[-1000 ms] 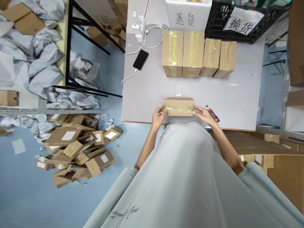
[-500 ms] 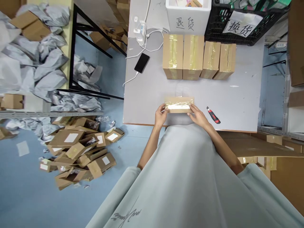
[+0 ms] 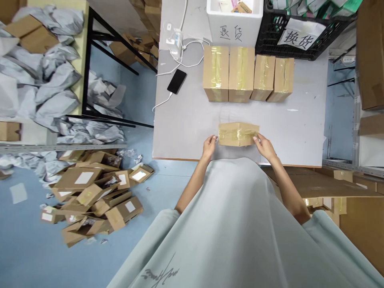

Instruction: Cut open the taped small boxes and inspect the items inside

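A small brown carton [image 3: 238,134] with clear yellowish tape along it lies near the table's front edge, slightly tilted. My right hand [image 3: 264,146] grips its right end between thumb and fingers. At the left end, just off the carton, is my left hand [image 3: 209,147], its thumb and fingertips pressed together; anything between them is too small to make out. Behind the carton stand a large taped box [image 3: 216,72], another large one [image 3: 241,72] and two narrower ones, side by side in a row. The utility knife seen earlier beside my right hand does not show.
On the table's left lie a black phone [image 3: 177,81] and a white power strip [image 3: 175,43] with cables. A white bin [image 3: 234,28] and a black crate [image 3: 288,38] stand at the back. Opened cartons [image 3: 120,212] are heaped on the floor; grey parcels [image 3: 57,80] fill the left shelf.
The carton has moved right and turned, showing a different taped face. My left hand has come off its left end. My right hand has shifted right, where the utility knife was visible before.
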The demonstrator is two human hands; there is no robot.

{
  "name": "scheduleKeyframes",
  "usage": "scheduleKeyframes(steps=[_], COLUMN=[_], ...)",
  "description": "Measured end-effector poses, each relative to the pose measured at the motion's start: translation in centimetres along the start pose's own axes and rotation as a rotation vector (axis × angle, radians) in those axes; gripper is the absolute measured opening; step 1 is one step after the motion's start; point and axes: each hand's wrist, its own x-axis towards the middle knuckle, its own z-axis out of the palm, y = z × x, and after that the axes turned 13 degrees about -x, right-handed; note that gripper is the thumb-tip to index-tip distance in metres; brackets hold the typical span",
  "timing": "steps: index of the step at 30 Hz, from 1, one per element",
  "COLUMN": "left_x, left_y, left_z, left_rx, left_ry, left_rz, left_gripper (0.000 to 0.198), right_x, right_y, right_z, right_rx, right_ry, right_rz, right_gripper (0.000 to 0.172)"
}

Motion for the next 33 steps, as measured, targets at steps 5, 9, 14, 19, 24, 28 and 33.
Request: scheduleKeyframes(steps=[5,9,14,19,24,28,33], left_x=[-1.4,-2.9,-4.5,-5.3,-5.4,-4.8,-2.4], left_y=[2.2,4.7,7.0,7.1,5.9,4.4,1.6], left_z=[3.2,4.2,1.7,-1.0,-1.1,-0.7,-0.8], left_rx=[-0.211,-0.286,-0.205,-0.125,-0.120,-0.160,-0.089], left_ry=[-0.082,-0.100,-0.001,0.037,0.051,0.029,0.051], left_rz=[-0.096,-0.011,0.078,0.045,0.002,0.020,-0.107], left_gripper=[0.062,0.070,0.066,0.058,0.054,0.056,0.057], right_x=[-1.2,-1.5,-1.6,-1.4,-0.7,-0.7,-1.2], right_y=[-1.9,-3.5,-5.1,-6.4,-6.2,-5.5,-3.4], right_z=[-0.8,-0.4,0.7,3.0,4.3,3.7,2.5], right_rx=[0.154,0.234,0.419,0.521,0.509,0.489,0.532], right_ry=[0.095,0.103,0.003,-0.135,-0.126,-0.102,-0.121], right_rz=[0.000,0.000,-0.059,-0.082,-0.045,-0.068,-0.072], right_gripper=[0.090,0.093,0.092,0.090,0.090,0.085,0.078])
